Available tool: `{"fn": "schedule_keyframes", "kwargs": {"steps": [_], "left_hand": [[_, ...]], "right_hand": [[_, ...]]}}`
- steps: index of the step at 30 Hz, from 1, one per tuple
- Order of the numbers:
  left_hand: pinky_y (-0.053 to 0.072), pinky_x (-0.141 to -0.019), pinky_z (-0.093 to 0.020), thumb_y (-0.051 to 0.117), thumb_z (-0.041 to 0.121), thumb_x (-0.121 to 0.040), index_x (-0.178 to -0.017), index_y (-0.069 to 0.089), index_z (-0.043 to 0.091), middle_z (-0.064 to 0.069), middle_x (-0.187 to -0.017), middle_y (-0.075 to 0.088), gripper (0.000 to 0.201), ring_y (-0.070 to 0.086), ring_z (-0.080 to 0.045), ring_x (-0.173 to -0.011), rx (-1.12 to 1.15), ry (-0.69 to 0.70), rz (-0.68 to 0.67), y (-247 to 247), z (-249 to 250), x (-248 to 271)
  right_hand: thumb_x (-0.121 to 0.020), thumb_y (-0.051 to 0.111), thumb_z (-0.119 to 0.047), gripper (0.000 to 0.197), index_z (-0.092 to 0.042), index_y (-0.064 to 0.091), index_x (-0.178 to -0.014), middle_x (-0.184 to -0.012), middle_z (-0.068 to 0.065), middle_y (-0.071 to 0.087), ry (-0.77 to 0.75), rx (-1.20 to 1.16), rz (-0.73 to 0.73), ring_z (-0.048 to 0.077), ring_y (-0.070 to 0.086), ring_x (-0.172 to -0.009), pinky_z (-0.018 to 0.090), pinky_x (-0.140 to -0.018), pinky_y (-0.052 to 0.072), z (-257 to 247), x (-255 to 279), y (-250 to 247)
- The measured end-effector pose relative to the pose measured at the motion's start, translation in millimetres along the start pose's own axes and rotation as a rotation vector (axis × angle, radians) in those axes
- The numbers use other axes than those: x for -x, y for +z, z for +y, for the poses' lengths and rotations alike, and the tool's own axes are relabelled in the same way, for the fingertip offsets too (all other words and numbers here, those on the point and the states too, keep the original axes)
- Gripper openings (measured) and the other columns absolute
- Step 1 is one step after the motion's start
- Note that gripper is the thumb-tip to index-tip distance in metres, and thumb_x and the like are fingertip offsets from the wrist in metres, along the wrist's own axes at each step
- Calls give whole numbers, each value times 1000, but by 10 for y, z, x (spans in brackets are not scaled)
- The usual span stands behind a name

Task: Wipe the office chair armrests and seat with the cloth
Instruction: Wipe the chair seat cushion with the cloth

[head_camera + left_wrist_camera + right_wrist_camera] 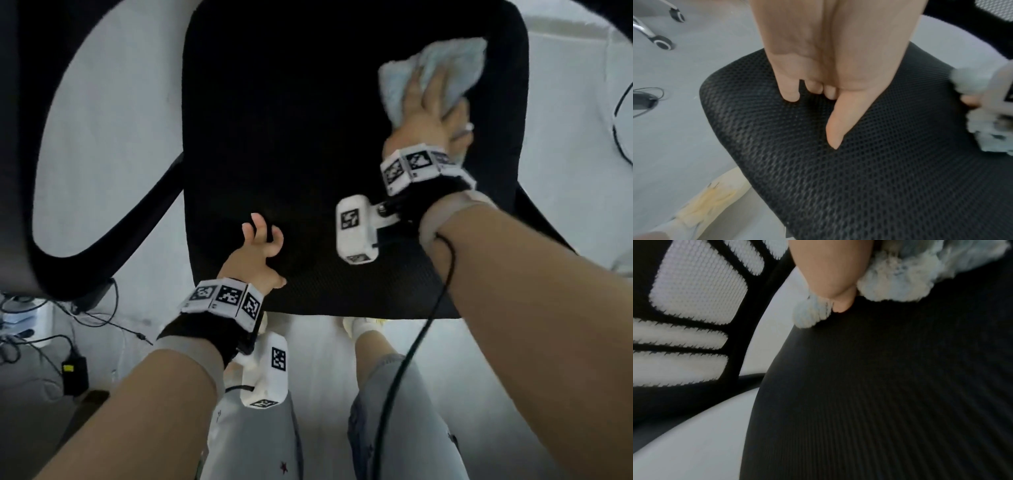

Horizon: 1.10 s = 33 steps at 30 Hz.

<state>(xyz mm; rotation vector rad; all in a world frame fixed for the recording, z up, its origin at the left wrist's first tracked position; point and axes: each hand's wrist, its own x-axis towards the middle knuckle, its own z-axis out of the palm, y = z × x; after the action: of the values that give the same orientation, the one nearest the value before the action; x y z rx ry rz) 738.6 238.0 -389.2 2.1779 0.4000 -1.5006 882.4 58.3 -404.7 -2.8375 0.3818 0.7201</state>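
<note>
The office chair's black mesh seat fills the middle of the head view. A light blue fluffy cloth lies bunched on the seat's far right corner. My right hand lies over it with the fingers spread, and the thumb is tucked into its folds. My left hand rests its bent fingertips on the seat near the front left edge and holds nothing. The left armrest loops out black beside the seat; part of the right armrest shows behind my right forearm.
The mesh backrest rises behind the seat. Cables and a black power adapter lie on the pale floor at the left. Castors of another chair stand nearby. My legs in jeans are right at the seat's front edge.
</note>
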Motion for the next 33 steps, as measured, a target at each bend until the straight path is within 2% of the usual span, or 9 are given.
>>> {"fn": "schedule_keyframes", "kwargs": {"steps": [6, 8, 12, 14, 17, 21, 23, 29, 33], "left_hand": [[17, -113, -30, 58, 8, -84, -145, 14, 21, -3, -153, -28, 76, -19, -19, -142, -8, -12, -36, -51, 23, -20], [18, -114, -30, 56, 8, -85, -145, 13, 21, -3, -152, -29, 75, -19, -20, -142, -21, -12, -39, -62, 30, -7], [18, -114, -34, 54, 8, -86, -145, 9, 21, -4, -151, -33, 76, -21, -21, -142, -36, -14, -75, -91, 23, -10], [18, -114, -33, 54, 8, -86, -146, 8, 21, -3, -150, -33, 76, -22, -20, -141, -7, -2, -70, -90, 8, -6], [13, -114, -28, 54, 10, -86, -146, 12, 20, -3, -153, -26, 73, -19, -18, -142, 88, 69, 1, -43, -63, 39], [13, -105, -13, 59, 9, -83, -139, 34, 13, -4, -157, 9, 62, 8, -13, -143, 299, 172, 142, 75, -269, 156], [6, -105, -12, 58, 6, -84, -143, 23, 19, 0, -157, -6, 70, -6, -4, -139, 301, 205, 125, 104, -324, 213], [0, -103, -14, 53, 6, -87, -145, 14, 19, 8, -155, -15, 72, -10, -7, -142, 409, 139, 119, 50, -238, 301], [5, -116, -28, 54, 11, -87, -145, 17, 19, 7, -156, -13, 69, -4, -11, -144, 485, 60, 131, 95, -182, 394]], "right_hand": [[-88, 40, -19, 64, -39, 12, -142, -156, -13, -5, -883, 330, -231, 27, 3, -141, 55, -110, 6, -53, 495, 362], [-90, 40, -16, 63, -42, 13, -141, -156, -13, -2, -827, 310, -202, 29, 4, -141, 53, -110, 8, 225, 334, 219], [-81, 46, -5, 79, -45, 10, -139, -156, -13, -4, -248, 95, -14, 32, 5, -139, 54, -109, 11, 365, 55, 4], [-81, 46, -7, 79, -43, 9, -141, -156, -12, -5, -151, 57, 19, 32, 6, -140, 55, -111, 8, 81, 143, 71], [-87, 41, -16, 69, -39, 6, -143, -157, -9, -5, -403, 139, -164, 31, 0, -142, 59, -111, 1, -356, 537, 322], [-86, 40, -22, 66, -42, 10, -141, -155, -13, -10, -867, 305, -291, 26, -2, -141, 54, -112, 2, -324, 1097, 609], [-87, 39, -19, 68, -43, 5, -141, -155, -15, -12, -921, 334, -333, 25, -4, -142, 51, -112, 3, -86, 1090, 568], [-84, 43, -3, 82, -52, 5, -138, -154, -20, -8, -204, 52, -84, 29, -1, -141, 53, -113, 8, 789, 994, 388], [-75, 46, 5, 93, -50, 5, -139, -155, -18, -9, 11, 3, -7, 30, 1, -141, 49, -113, 13, 1289, 1215, 412]]}}
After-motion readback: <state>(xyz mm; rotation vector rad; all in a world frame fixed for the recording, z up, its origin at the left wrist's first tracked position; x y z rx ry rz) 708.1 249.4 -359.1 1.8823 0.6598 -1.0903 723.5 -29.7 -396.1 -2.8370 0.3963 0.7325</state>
